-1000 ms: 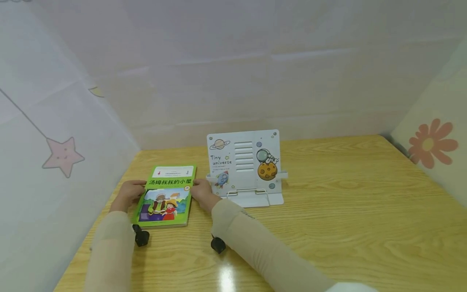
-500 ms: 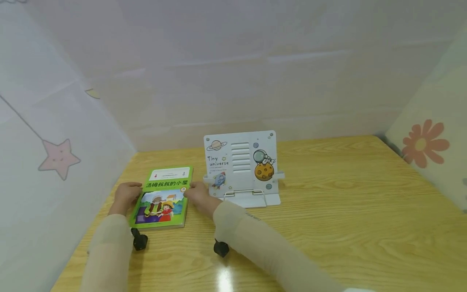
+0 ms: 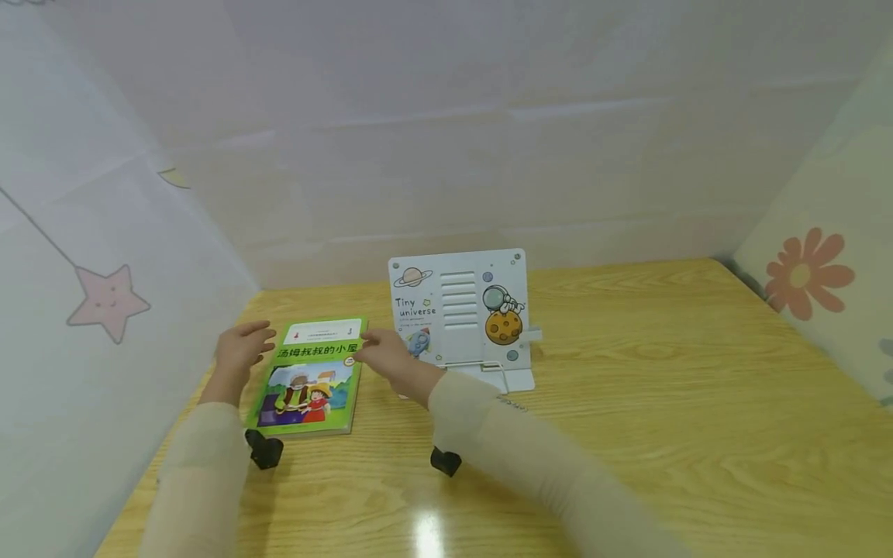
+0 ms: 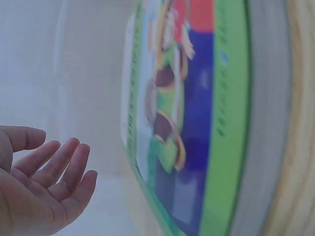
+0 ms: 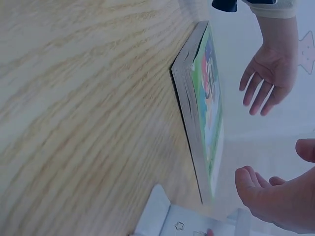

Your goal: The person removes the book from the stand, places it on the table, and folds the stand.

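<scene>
A green picture book [image 3: 310,380] with Chinese lettering lies flat on the wooden table, cover up. Off its left edge hovers my left hand [image 3: 239,355], fingers loosely bent and holding nothing; the left wrist view shows the hand [image 4: 54,182] apart from the book [image 4: 231,123]. My right hand [image 3: 394,363] is raised beside the book's right edge, also holding nothing. In the right wrist view a gap separates that hand [image 5: 280,196] from the book [image 5: 189,108]. Right of the book stands a white book stand [image 3: 460,310] with space drawings; the right hand hides its lower left corner.
Pale printed sheets [image 3: 446,155] rise behind and at both sides of the wooden table [image 3: 663,387]. Black wrist camera mounts [image 3: 265,449] hang under the sleeves. The stand has a wire holder [image 3: 498,372] and a side clip [image 3: 532,335].
Both hands have let go of the book's side edges and lifted off it. The book, shifted slightly toward the lower left in view earlier, now lies still.
</scene>
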`<state>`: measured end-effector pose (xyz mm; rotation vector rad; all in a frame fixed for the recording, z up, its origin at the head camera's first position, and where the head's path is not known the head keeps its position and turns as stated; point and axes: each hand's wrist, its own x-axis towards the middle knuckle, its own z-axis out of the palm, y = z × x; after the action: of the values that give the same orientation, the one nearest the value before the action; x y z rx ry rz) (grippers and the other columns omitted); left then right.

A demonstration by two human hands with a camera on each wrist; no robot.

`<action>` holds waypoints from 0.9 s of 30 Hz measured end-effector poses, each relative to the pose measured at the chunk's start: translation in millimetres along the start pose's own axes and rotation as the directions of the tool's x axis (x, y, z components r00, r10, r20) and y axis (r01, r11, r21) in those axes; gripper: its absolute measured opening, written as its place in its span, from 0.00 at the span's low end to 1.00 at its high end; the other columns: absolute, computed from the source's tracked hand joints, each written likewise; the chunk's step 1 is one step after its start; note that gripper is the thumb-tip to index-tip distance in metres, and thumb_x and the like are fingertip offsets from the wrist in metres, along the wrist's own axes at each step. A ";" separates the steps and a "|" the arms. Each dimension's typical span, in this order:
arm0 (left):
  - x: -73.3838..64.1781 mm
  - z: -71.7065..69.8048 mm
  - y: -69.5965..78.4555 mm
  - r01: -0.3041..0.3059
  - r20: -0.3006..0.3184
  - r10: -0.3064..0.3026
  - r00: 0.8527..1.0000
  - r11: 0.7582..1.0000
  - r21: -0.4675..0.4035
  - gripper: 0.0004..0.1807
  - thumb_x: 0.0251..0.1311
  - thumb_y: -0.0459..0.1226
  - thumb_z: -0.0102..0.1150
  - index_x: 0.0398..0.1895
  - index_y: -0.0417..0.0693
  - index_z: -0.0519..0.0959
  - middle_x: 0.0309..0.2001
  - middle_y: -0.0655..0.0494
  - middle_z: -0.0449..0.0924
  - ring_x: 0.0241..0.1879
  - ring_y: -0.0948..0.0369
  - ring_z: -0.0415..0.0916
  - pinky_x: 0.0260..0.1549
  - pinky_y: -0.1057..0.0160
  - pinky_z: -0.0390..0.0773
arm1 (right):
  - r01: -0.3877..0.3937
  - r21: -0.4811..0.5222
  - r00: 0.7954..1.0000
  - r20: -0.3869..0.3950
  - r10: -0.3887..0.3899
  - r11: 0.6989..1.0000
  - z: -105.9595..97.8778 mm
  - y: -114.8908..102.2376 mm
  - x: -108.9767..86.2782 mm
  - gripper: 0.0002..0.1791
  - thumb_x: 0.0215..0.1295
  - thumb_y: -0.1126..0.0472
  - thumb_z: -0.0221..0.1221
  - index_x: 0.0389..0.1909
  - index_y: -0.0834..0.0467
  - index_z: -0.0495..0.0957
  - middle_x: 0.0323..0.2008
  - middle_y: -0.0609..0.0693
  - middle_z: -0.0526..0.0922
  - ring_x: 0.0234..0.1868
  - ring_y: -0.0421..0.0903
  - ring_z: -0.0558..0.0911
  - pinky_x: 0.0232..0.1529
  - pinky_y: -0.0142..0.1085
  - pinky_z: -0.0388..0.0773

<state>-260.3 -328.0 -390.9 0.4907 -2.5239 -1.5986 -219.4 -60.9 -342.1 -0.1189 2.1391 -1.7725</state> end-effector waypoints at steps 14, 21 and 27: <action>37.5 35.0 2.6 -0.138 0.097 0.160 0.982 0.969 -0.203 0.32 0.46 0.56 0.57 0.56 0.55 0.68 0.48 0.57 0.73 0.40 0.62 0.75 0.36 0.66 0.74 | 0.158 -0.097 0.982 0.119 -0.146 0.983 -43.4 -11.9 -20.6 0.25 0.57 0.63 0.54 0.57 0.62 0.64 0.51 0.56 0.70 0.52 0.49 0.68 0.50 0.40 0.66; -35.7 47.6 77.6 -0.179 0.208 0.222 0.953 0.961 -0.210 0.27 0.56 0.45 0.52 0.58 0.45 0.65 0.53 0.47 0.68 0.43 0.60 0.73 0.44 0.61 0.70 | 0.188 -0.147 0.979 0.106 -0.173 0.971 -72.6 -16.4 -28.0 0.23 0.59 0.63 0.53 0.56 0.61 0.65 0.51 0.55 0.71 0.50 0.48 0.70 0.47 0.39 0.69; -79.6 62.3 116.1 -0.203 0.219 0.244 0.945 0.960 -0.193 0.25 0.59 0.42 0.48 0.57 0.39 0.64 0.53 0.42 0.66 0.43 0.59 0.72 0.44 0.63 0.69 | 0.252 -0.156 0.966 0.097 -0.239 0.955 -102.4 -15.2 -34.6 0.24 0.59 0.64 0.53 0.57 0.62 0.63 0.52 0.55 0.70 0.51 0.48 0.69 0.49 0.40 0.67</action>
<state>-226.2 -202.8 -308.1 -0.0137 -2.4642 -1.8549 -222.8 41.6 -304.6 -0.5089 2.2960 -1.6807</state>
